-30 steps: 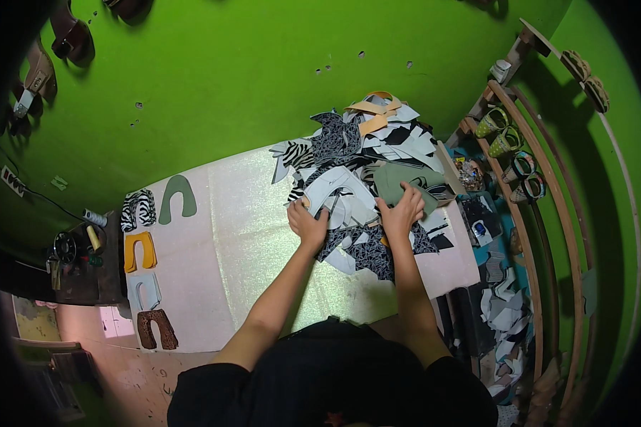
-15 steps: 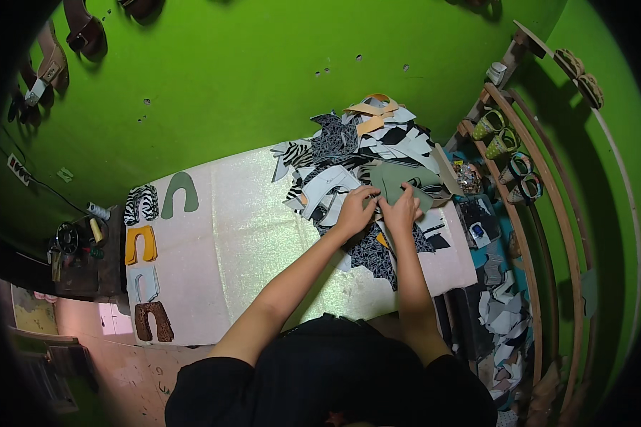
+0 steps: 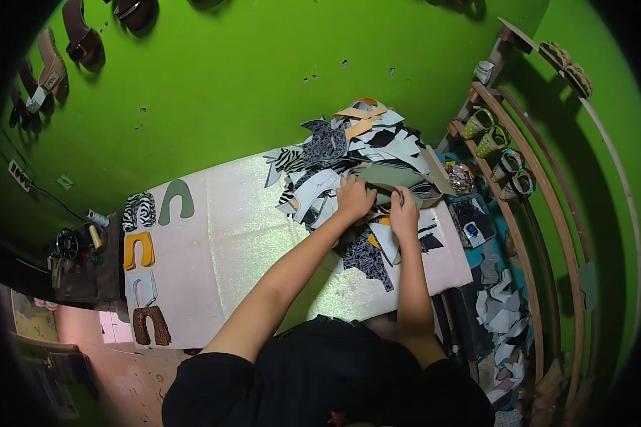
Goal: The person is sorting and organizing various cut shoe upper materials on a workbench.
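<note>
My left hand point(image 3: 356, 198) and my right hand point(image 3: 404, 212) are side by side at the near part of a heap of cut material scraps point(image 3: 320, 186). The fingers of both are bent and closed on the near edge of an olive-green material sheet point(image 3: 388, 174), which bows up with a dark gap beneath it. The fingertips are partly hidden. Close below my right hand are a white scrap and a small orange scrap point(image 3: 374, 241). A black-and-grey patterned scrap point(image 3: 367, 260) hangs from the heap's near side.
U-shaped cut pieces lie along the table's point(image 3: 242, 213) left end: zebra point(image 3: 139, 211), green point(image 3: 176, 202), orange point(image 3: 139, 250), white point(image 3: 141, 288) and brown spotted point(image 3: 152, 327). On the right stands a wooden rack point(image 3: 523, 235) with sandals point(image 3: 491, 142). More scraps point(image 3: 502, 313) are piled below it.
My hands have drawn slightly apart, and the green sheet's near edge now bends up between them. A white scrap shows below my right hand. The whole view has shifted a little.
</note>
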Demonstrator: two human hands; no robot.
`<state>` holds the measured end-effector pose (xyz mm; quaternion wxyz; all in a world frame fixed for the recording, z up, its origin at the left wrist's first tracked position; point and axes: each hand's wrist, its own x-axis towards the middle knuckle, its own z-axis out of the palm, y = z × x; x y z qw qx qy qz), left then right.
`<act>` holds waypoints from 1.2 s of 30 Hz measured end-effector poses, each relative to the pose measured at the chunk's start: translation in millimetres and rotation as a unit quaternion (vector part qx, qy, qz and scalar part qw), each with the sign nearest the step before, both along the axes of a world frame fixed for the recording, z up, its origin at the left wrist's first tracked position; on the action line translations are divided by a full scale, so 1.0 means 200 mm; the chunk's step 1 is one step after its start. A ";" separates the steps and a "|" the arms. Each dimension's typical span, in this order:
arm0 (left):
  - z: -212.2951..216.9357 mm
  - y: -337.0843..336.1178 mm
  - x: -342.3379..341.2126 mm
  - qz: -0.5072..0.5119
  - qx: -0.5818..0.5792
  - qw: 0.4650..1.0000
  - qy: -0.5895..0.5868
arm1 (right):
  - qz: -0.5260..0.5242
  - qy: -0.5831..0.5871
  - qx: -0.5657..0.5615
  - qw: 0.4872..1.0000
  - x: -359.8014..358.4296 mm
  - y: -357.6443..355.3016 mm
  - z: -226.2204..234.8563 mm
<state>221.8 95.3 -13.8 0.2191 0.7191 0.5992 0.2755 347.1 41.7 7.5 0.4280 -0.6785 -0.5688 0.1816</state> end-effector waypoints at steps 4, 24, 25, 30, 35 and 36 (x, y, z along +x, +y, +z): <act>-0.01 0.08 0.08 0.054 -0.121 0.991 -0.017 | -0.009 -0.077 -0.086 0.993 0.03 -0.04 -0.03; 0.04 -0.14 -0.10 -0.082 -0.073 0.894 -0.435 | 0.052 0.006 0.103 0.993 -0.15 -0.11 -0.05; 0.05 -0.16 -0.15 -0.076 -0.069 0.894 -0.435 | 0.047 0.043 0.116 0.991 -0.18 -0.12 -0.02; 0.11 -0.30 -0.39 -0.157 -0.115 0.725 -0.660 | -0.004 0.112 0.138 0.984 -0.31 -0.16 -0.04; 0.07 -0.45 -0.65 -0.074 -0.138 0.744 -0.650 | 0.012 0.104 0.175 0.979 -0.40 -0.19 -0.10; 0.07 -0.48 -0.69 -0.038 -0.141 0.759 -0.634 | 0.037 0.171 0.154 0.972 -0.44 -0.21 -0.05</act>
